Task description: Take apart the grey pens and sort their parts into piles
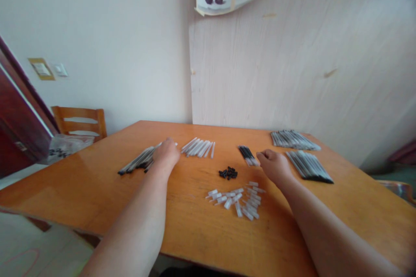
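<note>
My left hand [166,153] is over the right end of a pile of slim pale tubes with black ends [138,160]. Its fingers curl down and look closed, but whatever they grip is hidden behind the hand. My right hand [274,163] is closed in a loose fist just right of a row of thin sticks, black at the far end and whitish at the near end [247,155]. I cannot make out what it holds. Between my hands are loose white tubes [199,147], a heap of small black caps [228,173] and scattered translucent plastic pieces with thin tips [237,199].
Two bundles of grey sticks lie at the right of the orange table [195,225], one farther back [294,139] and one nearer [310,166]. A wooden chair [81,114] with a clear plastic bag [68,145] stands left. A wall rises behind the table.
</note>
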A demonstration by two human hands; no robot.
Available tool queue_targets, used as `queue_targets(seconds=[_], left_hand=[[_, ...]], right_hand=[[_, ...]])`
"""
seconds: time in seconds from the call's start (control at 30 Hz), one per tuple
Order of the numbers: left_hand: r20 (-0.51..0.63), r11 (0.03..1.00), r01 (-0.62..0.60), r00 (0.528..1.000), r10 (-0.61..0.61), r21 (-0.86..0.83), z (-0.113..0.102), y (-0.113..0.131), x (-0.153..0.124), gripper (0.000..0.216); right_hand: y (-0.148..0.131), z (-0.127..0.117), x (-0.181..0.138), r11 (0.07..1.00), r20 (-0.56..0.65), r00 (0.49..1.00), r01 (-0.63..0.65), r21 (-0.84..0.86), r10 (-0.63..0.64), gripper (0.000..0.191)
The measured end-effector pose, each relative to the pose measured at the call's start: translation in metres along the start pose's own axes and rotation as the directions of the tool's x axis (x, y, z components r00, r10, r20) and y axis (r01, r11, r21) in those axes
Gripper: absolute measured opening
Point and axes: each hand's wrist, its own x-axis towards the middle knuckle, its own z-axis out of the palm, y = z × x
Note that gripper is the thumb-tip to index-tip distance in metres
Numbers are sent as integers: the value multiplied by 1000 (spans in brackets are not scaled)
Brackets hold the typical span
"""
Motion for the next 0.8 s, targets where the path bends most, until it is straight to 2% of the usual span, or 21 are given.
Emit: queue_targets(seconds=[0.1,0.23,0.43,0.53,0.67,0.8], left_hand=[[-93,988,-127,989,119,-83,-5,12,-5,27],[-199,904,-366,924,325,-223,-5,33,-15,19],[-181,727,-601,797,576,-331,-11,68,-46,16],[-209,648,-686,723,659,-330,-17,83,-64,16],[-190,519,-760,618,763,-391,-23,96,-82,22],[-142,464,-763,574,806,-451,-24,101,-90,26]], right_hand=[[-12,-6,-6,998,-26,999,36,51,-35,35],[-28,-10,-15,989,-20,996,90,120,-89,35],[-51,-8,-30,948,77,980,158,276,-185,30],[-59,-5,-37,902,115,964,178,393,-240,32],[-65,-4,-44,821,183,945,129,556,-273,41],[-68,-6,-46,773,251,929,56,632,-272,46]])
